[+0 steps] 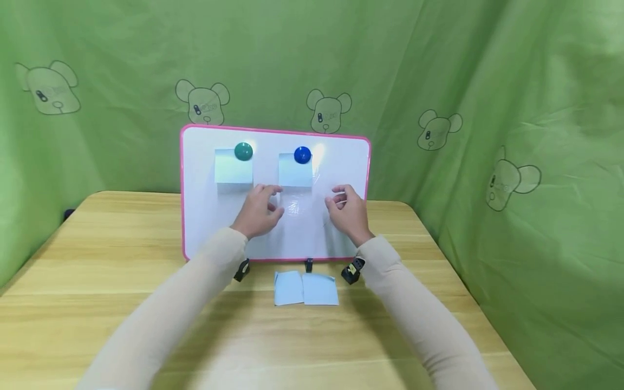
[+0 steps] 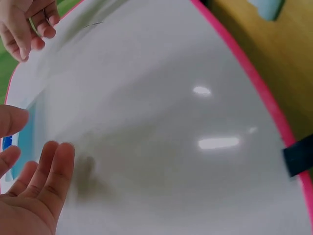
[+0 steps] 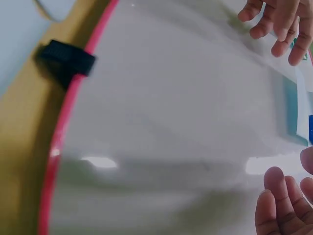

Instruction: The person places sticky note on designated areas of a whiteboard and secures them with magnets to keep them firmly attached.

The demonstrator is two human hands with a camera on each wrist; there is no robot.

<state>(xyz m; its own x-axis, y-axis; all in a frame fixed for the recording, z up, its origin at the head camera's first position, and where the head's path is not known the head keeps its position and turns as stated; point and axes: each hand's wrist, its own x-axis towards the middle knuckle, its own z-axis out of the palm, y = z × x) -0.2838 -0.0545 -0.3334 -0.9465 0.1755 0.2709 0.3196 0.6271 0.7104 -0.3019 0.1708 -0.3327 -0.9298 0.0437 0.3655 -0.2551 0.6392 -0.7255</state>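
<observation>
A whiteboard [image 1: 292, 238] with a pink rim leans upright on the table. On its upper part, a green round magnet [image 1: 244, 151] sits at the top right corner of one pale blue paper note [image 1: 233, 169], and a blue round magnet [image 1: 302, 155] is on a second note [image 1: 294, 173]. My left hand [image 1: 258, 211] is in front of the board just below the notes, fingers loosely bent and holding nothing. To the right of the second note, my right hand [image 1: 349, 214] hovers before the board, thumb and fingers apart, also holding nothing.
Two pale blue notes [image 1: 320, 290] lie side by side on the wooden table [image 1: 234, 346], in front of the board. A small black clip [image 1: 309, 265] is at the board's bottom edge. Green curtain [image 1: 273, 59] with bear-like drawings hangs behind and on the right.
</observation>
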